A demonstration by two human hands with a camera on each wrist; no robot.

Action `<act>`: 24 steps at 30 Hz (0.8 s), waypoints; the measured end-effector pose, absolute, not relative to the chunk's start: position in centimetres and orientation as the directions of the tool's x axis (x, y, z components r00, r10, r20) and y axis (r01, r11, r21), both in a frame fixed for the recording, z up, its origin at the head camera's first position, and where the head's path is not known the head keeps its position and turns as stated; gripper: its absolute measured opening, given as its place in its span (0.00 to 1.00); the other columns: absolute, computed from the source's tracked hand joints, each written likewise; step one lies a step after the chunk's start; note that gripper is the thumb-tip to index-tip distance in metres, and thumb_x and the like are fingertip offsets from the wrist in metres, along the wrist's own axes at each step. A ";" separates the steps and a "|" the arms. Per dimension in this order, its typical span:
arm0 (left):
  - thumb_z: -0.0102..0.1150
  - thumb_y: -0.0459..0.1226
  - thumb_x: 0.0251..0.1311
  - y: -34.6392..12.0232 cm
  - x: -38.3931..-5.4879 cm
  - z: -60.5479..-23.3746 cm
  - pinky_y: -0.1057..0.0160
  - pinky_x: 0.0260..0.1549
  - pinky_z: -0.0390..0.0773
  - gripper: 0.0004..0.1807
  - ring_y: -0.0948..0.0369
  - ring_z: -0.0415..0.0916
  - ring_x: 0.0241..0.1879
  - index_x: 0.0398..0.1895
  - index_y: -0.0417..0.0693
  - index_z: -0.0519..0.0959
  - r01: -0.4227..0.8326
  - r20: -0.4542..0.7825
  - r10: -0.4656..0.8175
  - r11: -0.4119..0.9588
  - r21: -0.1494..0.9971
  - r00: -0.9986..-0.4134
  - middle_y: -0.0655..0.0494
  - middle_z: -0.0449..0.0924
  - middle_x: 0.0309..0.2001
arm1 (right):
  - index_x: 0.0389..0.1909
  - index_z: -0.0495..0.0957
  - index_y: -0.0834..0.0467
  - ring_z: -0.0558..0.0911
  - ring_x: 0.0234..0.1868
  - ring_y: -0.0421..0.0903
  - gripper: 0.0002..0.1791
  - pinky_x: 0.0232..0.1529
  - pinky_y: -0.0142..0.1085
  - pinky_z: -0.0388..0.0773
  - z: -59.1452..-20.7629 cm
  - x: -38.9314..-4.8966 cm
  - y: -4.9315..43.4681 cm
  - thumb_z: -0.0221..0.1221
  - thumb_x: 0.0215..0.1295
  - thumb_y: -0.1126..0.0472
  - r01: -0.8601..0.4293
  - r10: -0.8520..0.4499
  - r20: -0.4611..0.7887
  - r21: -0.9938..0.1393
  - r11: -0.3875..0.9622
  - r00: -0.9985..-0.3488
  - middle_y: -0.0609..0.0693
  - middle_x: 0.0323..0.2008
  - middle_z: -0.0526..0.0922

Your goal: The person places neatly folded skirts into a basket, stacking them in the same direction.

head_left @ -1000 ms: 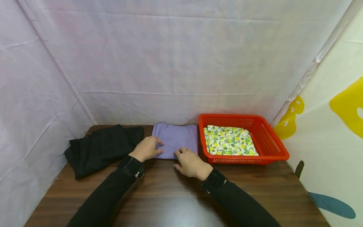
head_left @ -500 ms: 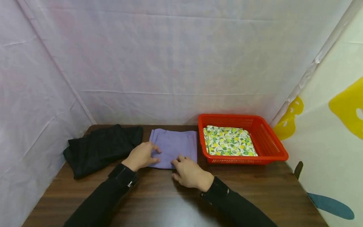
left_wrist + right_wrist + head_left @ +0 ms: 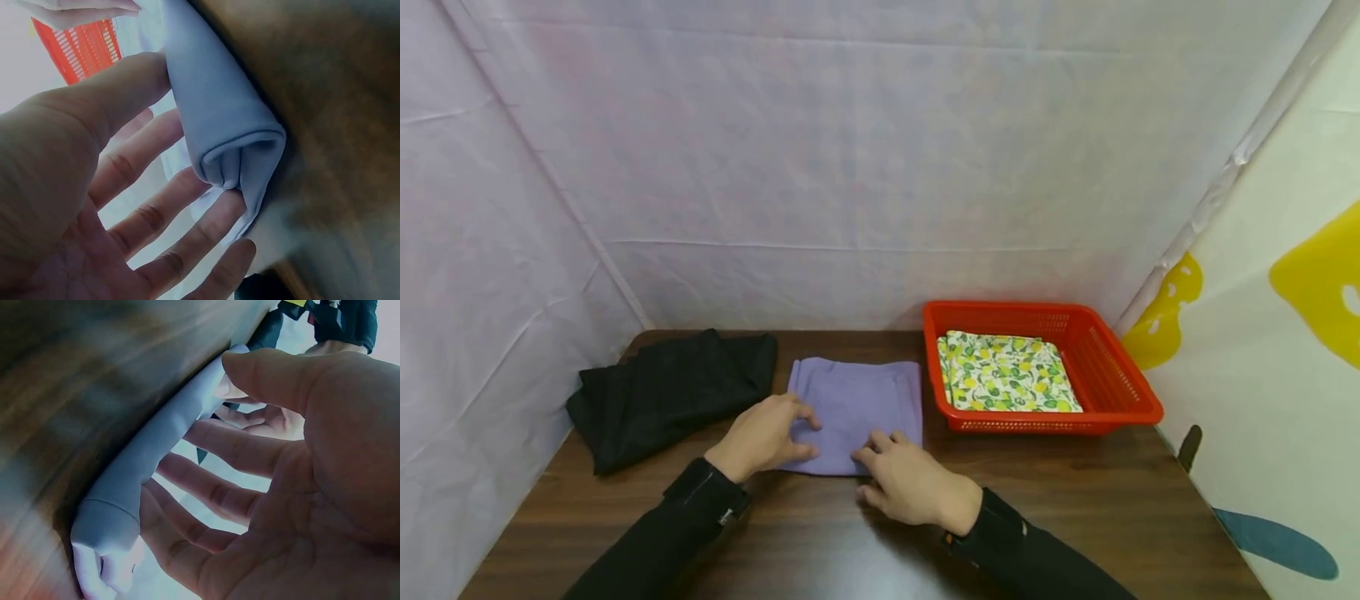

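Observation:
A folded purple cloth (image 3: 857, 400) lies flat on the table between my hands. My left hand (image 3: 767, 437) touches its left side, fingertips on top and thumb at the front corner. In the left wrist view, that hand's fingers (image 3: 150, 215) are spread along the rolled layers of the fold. My right hand (image 3: 917, 479) rests its fingertips on the cloth's front part, with the thumb near the table in front. The right wrist view shows its fingers (image 3: 212, 494) lightly bent against the thick folded edge (image 3: 150, 444).
A crumpled black garment (image 3: 677, 392) lies to the left, close to my left hand. To the right stands a red plastic basket (image 3: 1120, 375) holding a folded lemon-print cloth (image 3: 1007, 375). White sheeting (image 3: 850, 167) closes off the back and sides of the wooden table (image 3: 820, 550).
The purple cloth has slid away from the back sheeting toward me, with both hands moving back along with it. The basket and the black garment have stayed put.

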State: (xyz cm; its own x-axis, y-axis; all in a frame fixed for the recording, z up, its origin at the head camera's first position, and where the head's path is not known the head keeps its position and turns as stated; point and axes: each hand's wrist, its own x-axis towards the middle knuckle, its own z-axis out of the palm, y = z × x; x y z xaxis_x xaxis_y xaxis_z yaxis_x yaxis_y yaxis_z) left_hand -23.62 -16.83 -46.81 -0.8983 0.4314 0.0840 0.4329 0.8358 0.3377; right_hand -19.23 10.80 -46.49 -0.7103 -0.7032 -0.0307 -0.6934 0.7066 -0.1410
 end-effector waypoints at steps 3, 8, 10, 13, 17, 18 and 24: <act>0.91 0.47 0.61 -16.8 -22.9 -46.9 0.48 0.53 0.90 0.17 0.54 0.88 0.53 0.49 0.58 0.96 0.427 0.082 0.426 0.836 0.344 -0.901 0.56 0.90 0.52 | 0.75 0.86 0.55 0.86 0.58 0.51 0.27 0.59 0.43 0.90 -46.6 -18.8 11.1 0.71 0.84 0.48 -0.696 -0.708 -0.030 -0.156 0.701 -0.706 0.52 0.65 0.87; 0.91 0.48 0.61 -16.8 -21.8 -46.9 0.43 0.59 0.90 0.16 0.49 0.87 0.61 0.49 0.60 0.95 0.406 0.058 0.413 0.841 0.357 -0.909 0.55 0.90 0.56 | 0.76 0.86 0.55 0.85 0.58 0.49 0.26 0.59 0.42 0.89 -46.6 -18.0 11.8 0.70 0.85 0.48 -0.704 -0.722 -0.044 -0.191 0.684 -0.690 0.51 0.66 0.86; 0.92 0.48 0.60 -16.8 -21.4 -46.9 0.42 0.60 0.90 0.16 0.48 0.86 0.62 0.48 0.61 0.95 0.403 0.052 0.414 0.840 0.363 -0.909 0.55 0.89 0.56 | 0.75 0.86 0.54 0.84 0.57 0.47 0.26 0.59 0.41 0.88 -46.5 -17.7 12.2 0.70 0.86 0.48 -0.707 -0.729 -0.045 -0.210 0.675 -0.683 0.49 0.65 0.86; 0.93 0.48 0.59 -16.6 -20.8 -46.9 0.43 0.57 0.90 0.17 0.49 0.86 0.60 0.47 0.61 0.95 0.409 0.046 0.423 0.835 0.368 -0.905 0.58 0.87 0.54 | 0.74 0.87 0.54 0.81 0.54 0.44 0.24 0.57 0.39 0.86 -46.5 -17.4 12.9 0.70 0.86 0.48 -0.716 -0.743 -0.036 -0.243 0.655 -0.668 0.47 0.62 0.86; 0.94 0.49 0.57 -16.3 -19.9 -46.9 0.46 0.53 0.90 0.18 0.53 0.86 0.56 0.46 0.62 0.94 0.448 0.055 0.460 0.820 0.357 -0.886 0.61 0.86 0.51 | 0.72 0.89 0.50 0.79 0.52 0.40 0.21 0.54 0.36 0.83 -46.7 -17.1 13.9 0.71 0.85 0.49 -0.712 -0.750 -0.027 -0.291 0.639 -0.661 0.43 0.60 0.85; 0.94 0.50 0.57 -16.3 -19.6 -46.9 0.48 0.51 0.89 0.18 0.55 0.85 0.54 0.46 0.62 0.94 0.462 0.058 0.474 0.813 0.355 -0.879 0.62 0.86 0.50 | 0.70 0.90 0.48 0.79 0.52 0.39 0.20 0.54 0.36 0.83 -46.8 -16.9 14.1 0.71 0.85 0.49 -0.707 -0.748 -0.027 -0.308 0.637 -0.663 0.42 0.60 0.85; 0.94 0.52 0.56 -15.9 -18.5 -46.8 0.57 0.40 0.86 0.19 0.62 0.82 0.47 0.46 0.64 0.94 0.498 0.048 0.518 0.787 0.365 -0.854 0.65 0.84 0.47 | 0.66 0.92 0.44 0.83 0.58 0.38 0.15 0.59 0.41 0.85 -46.8 -16.3 15.2 0.71 0.85 0.48 -0.676 -0.740 -0.036 -0.378 0.632 -0.672 0.37 0.58 0.85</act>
